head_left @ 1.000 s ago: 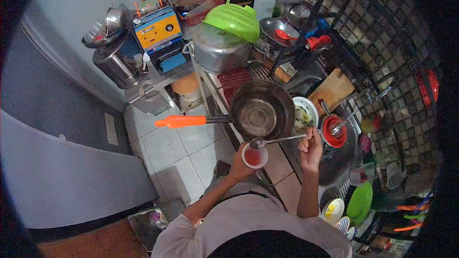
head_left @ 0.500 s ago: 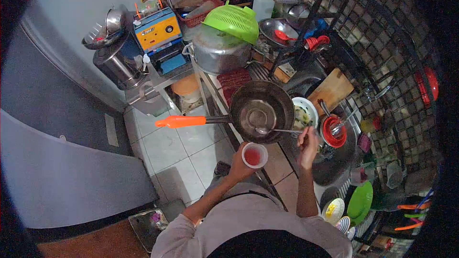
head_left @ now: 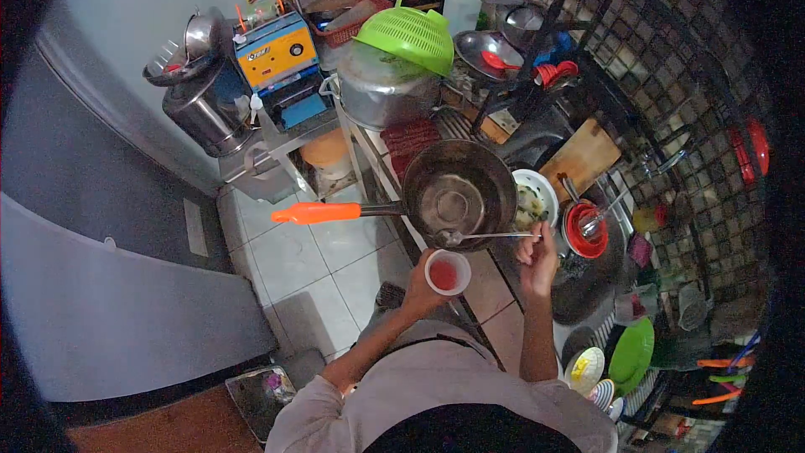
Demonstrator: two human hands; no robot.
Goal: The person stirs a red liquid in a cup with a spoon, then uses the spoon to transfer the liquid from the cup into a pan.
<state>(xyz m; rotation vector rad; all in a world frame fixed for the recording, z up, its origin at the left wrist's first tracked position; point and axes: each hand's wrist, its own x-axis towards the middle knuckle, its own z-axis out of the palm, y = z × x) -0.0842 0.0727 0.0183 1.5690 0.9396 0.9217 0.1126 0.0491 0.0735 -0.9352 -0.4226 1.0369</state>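
Note:
My left hand (head_left: 422,289) is closed around a white plastic cup (head_left: 448,272) with something red in its bottom. In my right hand (head_left: 537,262) is the end of a long-handled metal spoon (head_left: 495,236), whose bowl hangs over the near rim of a dark, deep frying pan (head_left: 455,189), just above the cup. The pan has an orange handle (head_left: 317,213) pointing left over the floor. Right of the pan stands a white bowl (head_left: 547,185) with pale and green food in it, partly hidden by the pan.
A red bowl (head_left: 587,231) sits by the sink (head_left: 579,294), near a wooden cutting board (head_left: 580,159). Farther back stands a large metal pot (head_left: 390,92) under a green colander (head_left: 407,36). Green and white plates (head_left: 631,356) lie at the lower right.
The spoon's bowl has shifted slightly left and down toward the pan's near rim, and my right hand has tilted a little. My left hand and the cup stay nearly still.

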